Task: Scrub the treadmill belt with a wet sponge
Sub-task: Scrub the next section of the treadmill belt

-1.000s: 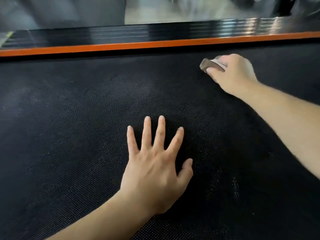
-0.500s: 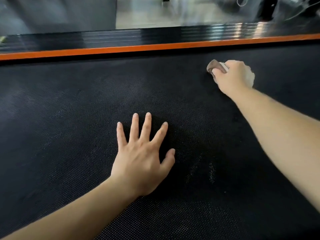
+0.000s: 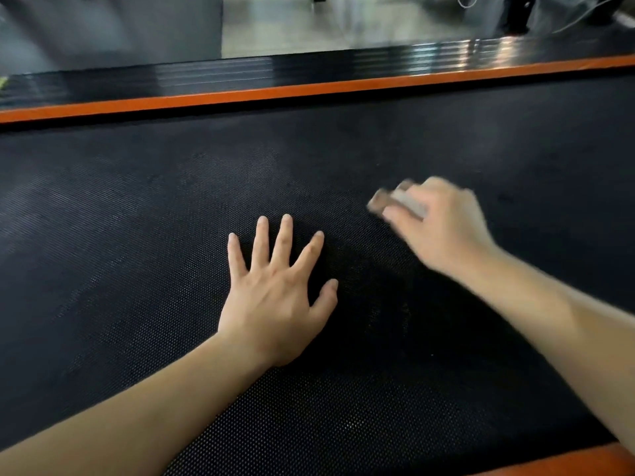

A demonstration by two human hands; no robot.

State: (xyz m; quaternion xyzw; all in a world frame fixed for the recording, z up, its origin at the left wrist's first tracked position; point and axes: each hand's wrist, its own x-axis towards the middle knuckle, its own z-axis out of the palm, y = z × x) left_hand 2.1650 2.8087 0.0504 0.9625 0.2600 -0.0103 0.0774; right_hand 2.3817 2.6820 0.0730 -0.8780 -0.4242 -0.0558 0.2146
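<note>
Nearer the left hand (image 3: 275, 304), right hand (image 3: 446, 231) has pulled sponge (image 3: 395, 201) back

The left hand (image 3: 275, 304) is lying flat, fingers spread, on the black dimpled rubber treadmill belt (image 3: 137, 235) at the frame's centre. Just up and right of it, the blurred right hand (image 3: 443, 228) is gripping a small grey-brown sponge (image 3: 395, 202) down at the belt. A narrow orange stripe (image 3: 309, 89) is running across the top, edging a glossy black ribbed rail (image 3: 240, 72).

The left hand (image 3: 275, 304) and right hand (image 3: 443, 228) are shown bare (the right one blurred); both forearms (image 3: 154, 407) are left uncovered.
</note>
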